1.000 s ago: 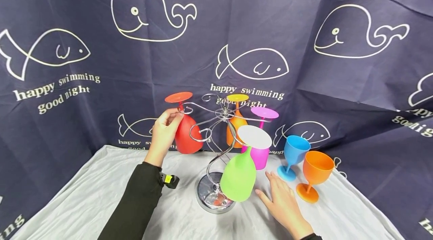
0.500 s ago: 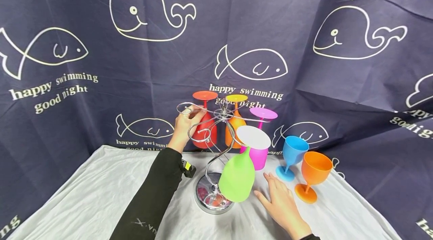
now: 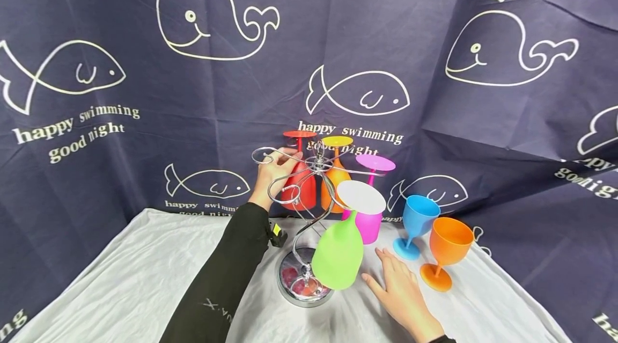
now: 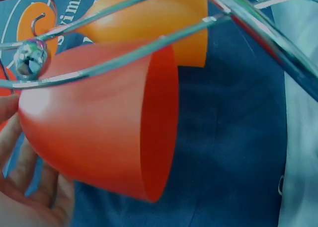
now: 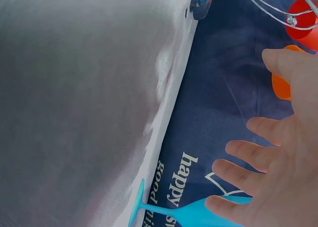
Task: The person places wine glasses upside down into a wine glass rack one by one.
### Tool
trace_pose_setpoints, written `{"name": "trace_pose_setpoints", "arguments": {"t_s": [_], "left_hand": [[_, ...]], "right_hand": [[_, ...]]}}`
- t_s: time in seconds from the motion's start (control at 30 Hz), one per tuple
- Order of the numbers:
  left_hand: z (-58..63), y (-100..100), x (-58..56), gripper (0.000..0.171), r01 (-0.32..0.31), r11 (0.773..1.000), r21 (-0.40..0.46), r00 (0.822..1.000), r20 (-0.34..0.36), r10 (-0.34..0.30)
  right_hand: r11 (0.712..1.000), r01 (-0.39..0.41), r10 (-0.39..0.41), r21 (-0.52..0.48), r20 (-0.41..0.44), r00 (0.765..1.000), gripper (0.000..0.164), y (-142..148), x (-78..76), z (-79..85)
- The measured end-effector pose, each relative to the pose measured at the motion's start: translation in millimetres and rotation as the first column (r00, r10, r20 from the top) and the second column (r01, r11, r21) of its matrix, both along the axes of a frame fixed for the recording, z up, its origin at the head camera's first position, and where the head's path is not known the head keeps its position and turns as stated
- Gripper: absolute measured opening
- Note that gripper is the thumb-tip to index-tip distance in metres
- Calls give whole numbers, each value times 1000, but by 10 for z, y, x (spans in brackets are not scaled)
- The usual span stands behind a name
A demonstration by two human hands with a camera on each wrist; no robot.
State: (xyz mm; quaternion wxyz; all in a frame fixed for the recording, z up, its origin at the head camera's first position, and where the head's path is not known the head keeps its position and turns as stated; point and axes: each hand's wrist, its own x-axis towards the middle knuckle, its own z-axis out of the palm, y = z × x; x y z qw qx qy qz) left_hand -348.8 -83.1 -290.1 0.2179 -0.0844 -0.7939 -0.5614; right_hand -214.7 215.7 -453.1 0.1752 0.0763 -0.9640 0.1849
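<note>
My left hand holds a red goblet upside down near its stem, behind the left side of a chrome wire rack. In the left wrist view the red goblet fills the middle, with rack wires crossing in front and the fingers around its stem end. Upside down on the rack hang an orange goblet with a yellow-looking foot, a magenta goblet and a tilted green goblet with a white-looking foot. My right hand lies with fingers extended on the table, right of the green goblet, holding nothing.
A blue goblet and another orange goblet stand upright to the right of my right hand. The rack's round chrome base rests on the white cloth. A dark printed curtain hangs behind the table.
My left hand has carried the red goblet rightward from outside the rack's left arm to a spot beside the hanging orange goblet. The right hand stays put.
</note>
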Motion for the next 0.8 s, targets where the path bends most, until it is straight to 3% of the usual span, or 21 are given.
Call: {"name": "trace_pose_setpoints", "arguments": {"t_s": [0.27, 0.43, 0.8], "left_hand": [[15, 10, -36, 26, -73, 997, 27, 997, -18, 74], [10, -12, -15, 28, -107, 994, 22, 994, 10, 107], [-53, -51, 31, 26, -107, 994, -5, 993, -43, 107]], "right_hand": [[1000, -19, 18, -23, -9, 1000, 67, -26, 0, -26], [999, -25, 25, -24, -24, 999, 67, -21, 2, -46], [999, -34, 33, -22, -37, 999, 67, -26, -8, -54]]}}
